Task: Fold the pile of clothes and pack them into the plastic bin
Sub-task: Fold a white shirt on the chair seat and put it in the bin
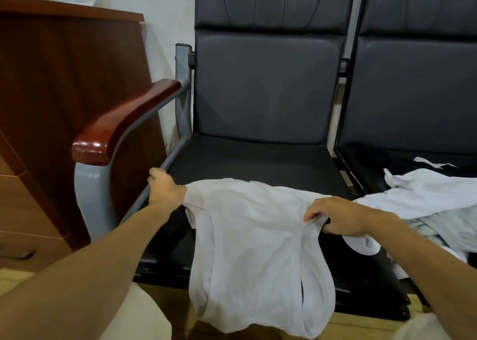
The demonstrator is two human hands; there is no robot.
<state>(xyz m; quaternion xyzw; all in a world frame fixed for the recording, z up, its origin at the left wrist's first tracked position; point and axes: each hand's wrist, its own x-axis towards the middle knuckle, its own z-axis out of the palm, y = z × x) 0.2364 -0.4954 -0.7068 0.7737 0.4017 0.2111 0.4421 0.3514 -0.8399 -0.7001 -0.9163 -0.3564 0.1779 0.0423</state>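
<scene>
- The white garment (247,226) is stretched sideways between the 2 hands. Its upper part lies on the black seat (258,159) and its lower part hangs over the seat's front edge, probably so that it can be laid flat and squared before the first fold.
- The left hand (165,188) is closed on the garment's left edge, just beside the grey frame rail under the wooden armrest (116,130). This grip looks meant to anchor that side.
- The right hand (335,217) has its fingers curled down and pinches a bunched band of cloth on the garment's right side, seemingly to pull out slack.
- The pile of clothes (426,200) waits on the neighbouring seat, near the right hand, within easy reach for the next piece.
- The plastic bin is not in view, so where the folded pieces will go cannot be told.
- The left fingertips are hidden behind the hand and cloth.
- The pile is cut off by the right edge, and a dark item behind it blends into the black seat.
- The looped openings suggest a sleeveless top, though its full shape is hard to make out.
</scene>
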